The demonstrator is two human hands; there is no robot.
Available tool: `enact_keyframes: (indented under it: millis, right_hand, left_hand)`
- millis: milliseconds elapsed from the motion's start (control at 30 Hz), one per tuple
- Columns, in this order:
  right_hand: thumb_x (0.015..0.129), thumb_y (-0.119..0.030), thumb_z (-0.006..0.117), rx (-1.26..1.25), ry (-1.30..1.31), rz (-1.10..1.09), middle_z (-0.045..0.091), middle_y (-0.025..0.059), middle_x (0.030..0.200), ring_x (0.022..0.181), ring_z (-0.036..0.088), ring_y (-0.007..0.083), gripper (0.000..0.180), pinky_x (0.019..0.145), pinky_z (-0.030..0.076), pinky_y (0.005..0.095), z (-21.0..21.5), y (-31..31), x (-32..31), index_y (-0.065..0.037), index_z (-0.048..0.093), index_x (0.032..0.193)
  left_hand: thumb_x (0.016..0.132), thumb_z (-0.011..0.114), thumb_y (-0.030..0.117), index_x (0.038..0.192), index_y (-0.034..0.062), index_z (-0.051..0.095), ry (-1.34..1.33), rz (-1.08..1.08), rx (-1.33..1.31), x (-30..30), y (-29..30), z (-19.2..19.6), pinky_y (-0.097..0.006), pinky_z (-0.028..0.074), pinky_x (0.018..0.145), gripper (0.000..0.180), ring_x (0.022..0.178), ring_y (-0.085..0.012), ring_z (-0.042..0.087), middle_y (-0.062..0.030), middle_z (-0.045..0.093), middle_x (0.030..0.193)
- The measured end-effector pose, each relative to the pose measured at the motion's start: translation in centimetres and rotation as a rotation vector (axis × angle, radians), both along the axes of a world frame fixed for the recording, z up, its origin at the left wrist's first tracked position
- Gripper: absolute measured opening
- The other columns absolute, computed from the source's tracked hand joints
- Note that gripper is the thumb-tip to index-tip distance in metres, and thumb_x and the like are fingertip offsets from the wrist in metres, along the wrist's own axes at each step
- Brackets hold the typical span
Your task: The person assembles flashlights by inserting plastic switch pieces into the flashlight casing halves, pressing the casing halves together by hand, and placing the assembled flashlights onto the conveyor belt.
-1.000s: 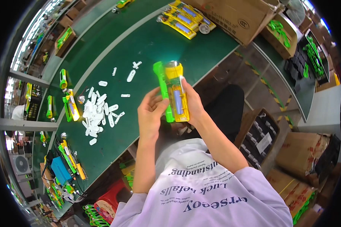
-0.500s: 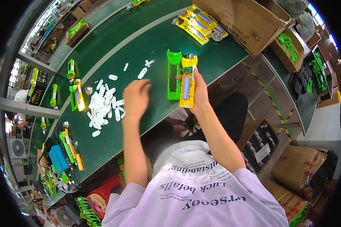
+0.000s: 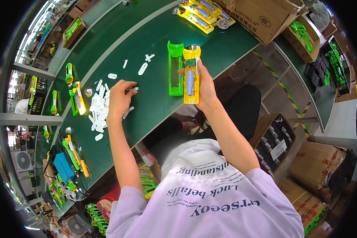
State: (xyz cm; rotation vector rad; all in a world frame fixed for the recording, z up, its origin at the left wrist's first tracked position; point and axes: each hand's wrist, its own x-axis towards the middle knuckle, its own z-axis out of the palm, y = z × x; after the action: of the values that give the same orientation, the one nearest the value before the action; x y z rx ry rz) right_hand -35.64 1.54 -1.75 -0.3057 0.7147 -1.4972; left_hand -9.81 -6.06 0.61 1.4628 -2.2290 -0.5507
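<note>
The yellow flashlight half is clamped in the right hand, above the table's near edge. It is held along its right side, thumb in front, with its open side turned up; a blue battery, a green circuit board and, at the far end, a silver reflector are exposed in it. The green flashlight half is positioned just to its left, nearly parallel, and a fingertip of the right hand can be seen between the two.

The left hand is placed well apart to the left, over the right side of the pile of white pieces, part of which is covered by it. Its fingers are curled toward the thumb, and a small white piece is seen at the fingertips; whether it is gripped cannot be told. Near the table's far right edge, yellow flashlight parts are heaped beside a cardboard carton.
</note>
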Motion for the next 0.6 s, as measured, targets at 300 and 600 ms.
enact_keyframes:
  millis: [300,600]
  right_hand:
    - [0.102,-0.049,0.042,-0.018,-0.003,0.002,0.068,0.008,0.097,0.072,0.058,0.0098,0.045,0.066,0.051,0.0276,-0.8,0.4,-0.1,-0.011,0.055,0.122]
    - [0.102,-0.048,0.041,-0.024,0.009,-0.005,0.068,0.0077,0.095,0.07,0.057,0.0083,0.043,0.065,0.05,0.0271,-0.7,0.2,-0.1,-0.011,0.055,0.119]
  left_hand:
    - [0.086,0.066,0.001,0.098,-0.0013,0.063,0.021,0.004,0.006,-1.1,0.3,-0.3,-0.031,0.05,0.073,0.012,0.075,-0.0188,0.062,-0.0091,0.066,0.086]
    - [0.087,0.066,0.002,0.096,0.0006,0.063,0.438,-0.02,0.107,-3.7,4.5,-1.9,-0.023,0.042,0.063,0.009,0.07,-0.0074,0.053,-0.0015,0.062,0.08]
